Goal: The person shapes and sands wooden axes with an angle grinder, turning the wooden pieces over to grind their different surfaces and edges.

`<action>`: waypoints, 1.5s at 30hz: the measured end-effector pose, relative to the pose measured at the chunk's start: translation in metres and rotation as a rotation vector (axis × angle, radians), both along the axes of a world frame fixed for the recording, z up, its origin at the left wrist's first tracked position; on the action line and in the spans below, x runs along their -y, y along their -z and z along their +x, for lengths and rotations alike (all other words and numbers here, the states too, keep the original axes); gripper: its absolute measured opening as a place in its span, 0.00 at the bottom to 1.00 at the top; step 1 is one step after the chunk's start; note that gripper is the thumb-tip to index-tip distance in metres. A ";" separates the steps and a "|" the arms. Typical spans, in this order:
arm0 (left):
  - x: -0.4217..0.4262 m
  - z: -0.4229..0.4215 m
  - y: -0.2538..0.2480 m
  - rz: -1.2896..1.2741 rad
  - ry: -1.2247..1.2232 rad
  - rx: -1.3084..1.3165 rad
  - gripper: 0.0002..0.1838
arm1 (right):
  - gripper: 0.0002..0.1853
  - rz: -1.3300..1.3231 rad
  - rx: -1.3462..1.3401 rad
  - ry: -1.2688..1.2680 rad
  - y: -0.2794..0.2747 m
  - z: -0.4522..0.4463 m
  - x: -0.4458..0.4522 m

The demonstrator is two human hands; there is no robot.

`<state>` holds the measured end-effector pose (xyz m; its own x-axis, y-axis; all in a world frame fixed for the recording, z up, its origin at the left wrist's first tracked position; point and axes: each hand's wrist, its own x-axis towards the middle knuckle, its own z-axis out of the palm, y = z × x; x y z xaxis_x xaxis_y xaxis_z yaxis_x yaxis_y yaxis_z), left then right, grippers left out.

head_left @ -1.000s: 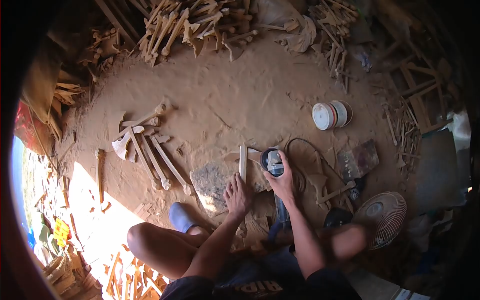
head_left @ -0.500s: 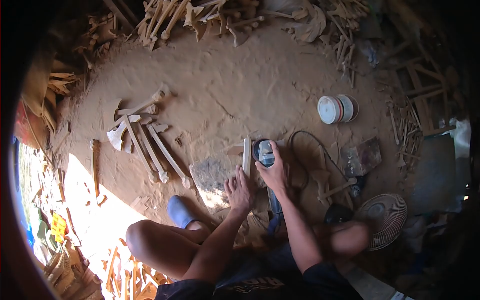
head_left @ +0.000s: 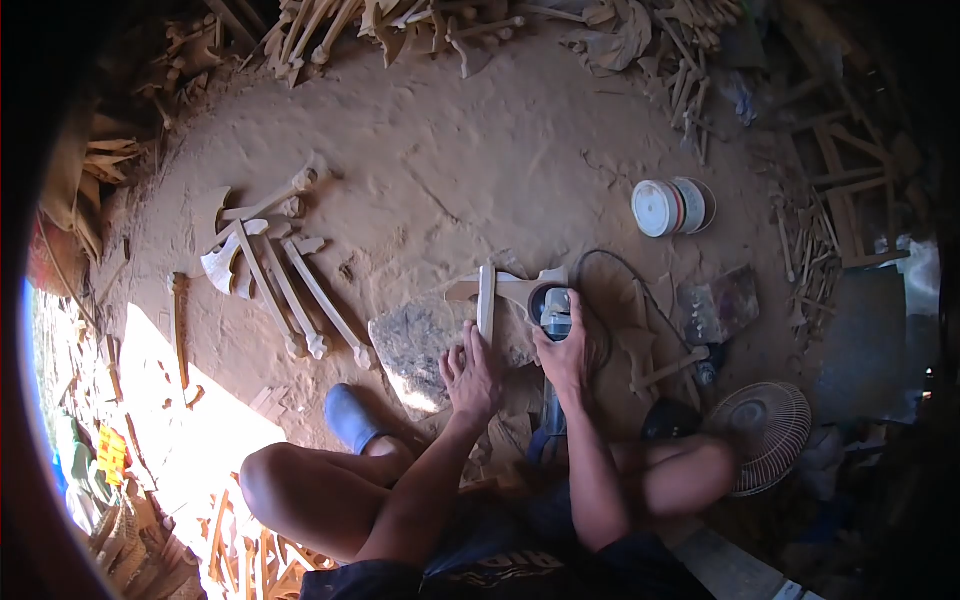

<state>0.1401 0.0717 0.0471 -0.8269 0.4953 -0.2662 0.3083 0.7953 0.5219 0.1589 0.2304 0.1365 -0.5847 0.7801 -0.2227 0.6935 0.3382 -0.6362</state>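
Observation:
My left hand [head_left: 472,385] is at the near end of a long pale bar [head_left: 486,300], apparently wood, and grips it with the fingers partly spread; the thumb is mostly hidden. The bar lies across a flat, curved-edged pale piece [head_left: 520,288] at the far side of a worn stone-like slab [head_left: 410,345]. Wrapped round the head of an angle grinder [head_left: 553,312], my right hand [head_left: 563,358] holds it just right of the bar, apart from it. The grinder's body runs back toward me under the wrist.
Several shaped pale pieces [head_left: 275,270] lie to the left on the dusty ground. A lidded white bucket [head_left: 656,208] lies at the right. The grinder's dark cord [head_left: 635,268] curves near a wire-guarded fan [head_left: 762,435]. More pieces are heaped [head_left: 390,25] at the back.
My right hand and the grinder have shifted right and toward me, away from the bar. More of the flat curved piece now shows. The view has also shifted slightly.

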 end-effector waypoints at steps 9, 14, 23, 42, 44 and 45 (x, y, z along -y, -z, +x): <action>-0.001 0.000 -0.001 -0.001 -0.006 -0.005 0.43 | 0.47 -0.049 -0.086 -0.138 -0.001 -0.031 -0.005; -0.001 0.000 0.001 0.008 -0.016 -0.020 0.44 | 0.48 -0.044 -0.018 -0.162 -0.011 -0.049 -0.001; -0.002 -0.005 -0.010 -0.014 0.000 0.050 0.49 | 0.46 0.022 -0.065 -0.190 -0.008 -0.048 -0.001; -0.016 -0.075 0.022 0.347 0.174 -0.192 0.28 | 0.45 -0.001 -0.415 0.127 -0.103 0.067 -0.027; -0.012 -0.096 -0.005 0.594 0.029 -0.016 0.30 | 0.45 0.070 -0.494 0.120 -0.108 0.077 -0.027; -0.001 -0.111 -0.009 0.583 0.049 0.157 0.29 | 0.45 0.055 -0.517 0.129 -0.106 0.084 -0.027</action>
